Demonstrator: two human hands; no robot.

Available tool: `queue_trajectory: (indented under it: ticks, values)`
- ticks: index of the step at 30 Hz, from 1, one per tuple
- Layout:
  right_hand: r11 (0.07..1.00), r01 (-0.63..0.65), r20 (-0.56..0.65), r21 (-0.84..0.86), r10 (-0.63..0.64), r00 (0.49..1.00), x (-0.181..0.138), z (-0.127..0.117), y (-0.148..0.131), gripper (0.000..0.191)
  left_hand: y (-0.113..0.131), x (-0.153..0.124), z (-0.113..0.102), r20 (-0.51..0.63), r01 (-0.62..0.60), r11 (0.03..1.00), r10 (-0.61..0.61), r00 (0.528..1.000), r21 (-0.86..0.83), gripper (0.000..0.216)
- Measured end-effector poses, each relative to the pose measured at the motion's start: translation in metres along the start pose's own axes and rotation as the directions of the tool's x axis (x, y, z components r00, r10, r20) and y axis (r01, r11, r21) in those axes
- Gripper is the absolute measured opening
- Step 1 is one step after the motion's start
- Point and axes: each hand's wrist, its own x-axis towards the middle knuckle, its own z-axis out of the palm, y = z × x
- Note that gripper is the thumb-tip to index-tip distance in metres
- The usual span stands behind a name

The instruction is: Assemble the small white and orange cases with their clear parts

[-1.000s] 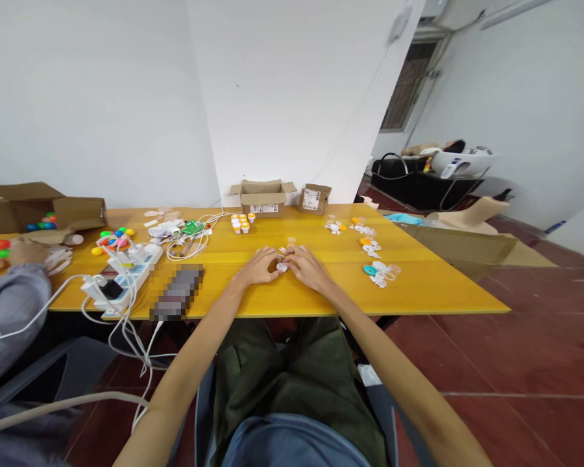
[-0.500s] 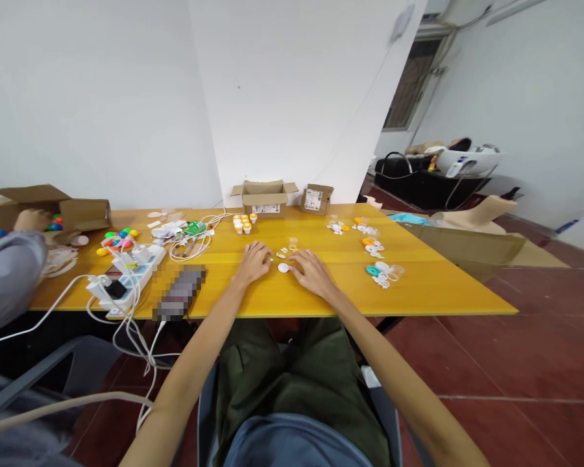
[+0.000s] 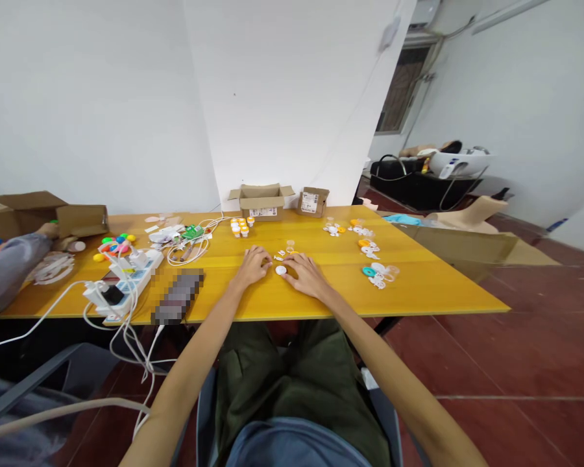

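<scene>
Across the yellow counter [image 3: 433, 288], a white disc [image 3: 281, 270] lay at the right hand's [image 3: 305, 275] thumb, the left hand [image 3: 254, 267] curled just left. Whether either grip had closed on anything, I couldn't tell. A stray fingertip could have scattered the small white pieces [image 3: 281, 253] beyond.

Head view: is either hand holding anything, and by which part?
It cannot be told. The right hand has fingertips at or near the right edge of a round white plastic-looking disc; the left hand, fingers curled, may hide something small.
</scene>
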Motion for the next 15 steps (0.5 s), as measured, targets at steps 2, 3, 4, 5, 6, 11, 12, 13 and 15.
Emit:
queue_trajectory:
  ticks: [2,3,4,5,6,11,12,13,15]
  values:
    - [1.0,0.003,0.004,-0.001,-0.003,1.0,0.0001,-0.0004,-0.0006,0.031,0.0013,0.0012,0.0,0.005,0.015,0.999,-0.015,1.0,-0.037,0.009]
    - [1.0,0.005,0.004,-0.002,-0.005,1.0,0.0001,-0.0003,-0.0005,0.031,0.002,0.0018,0.0001,0.006,0.019,0.998,-0.019,1.0,-0.055,0.009]
    - [1.0,0.006,0.004,-0.003,-0.006,1.0,0.0001,-0.0001,-0.0003,0.032,0.0028,0.0025,0.0002,0.008,0.022,0.997,-0.021,1.0,-0.074,0.009]
    - [1.0,0.007,0.004,-0.004,-0.007,1.0,0.0002,0.0002,0.0,0.033,0.0036,0.0032,0.0002,0.011,0.022,0.995,-0.021,1.0,-0.094,0.008]
    - [1.0,0.008,0.004,-0.005,-0.008,1.0,0.0003,0.0006,0.0005,0.034,0.0044,0.0039,0.0002,0.014,0.021,0.993,-0.019,1.0,-0.114,0.008]
    - [1.0,0.029,-0.007,-0.006,-0.029,1.0,0.0007,0.0023,0.002,0.034,0.0078,0.0049,0.0001,0.058,-0.007,0.982,0.018,0.998,-0.187,0.011]
    - [1.0,0.031,-0.008,-0.004,-0.031,0.999,0.0008,0.0025,0.0019,0.034,0.0083,0.0046,0.0001,0.071,-0.011,0.981,0.025,0.997,-0.193,0.012]
    - [0.999,0.032,-0.01,-0.002,-0.032,0.999,0.001,0.0027,0.0018,0.034,0.0087,0.0042,0.0003,0.083,-0.014,0.981,0.031,0.996,-0.194,0.012]
    - [0.999,0.035,-0.015,0.0,-0.035,0.999,0.0012,0.003,0.0014,0.033,0.0094,0.0034,0.0006,0.1,-0.017,0.982,0.036,0.994,-0.188,0.013]
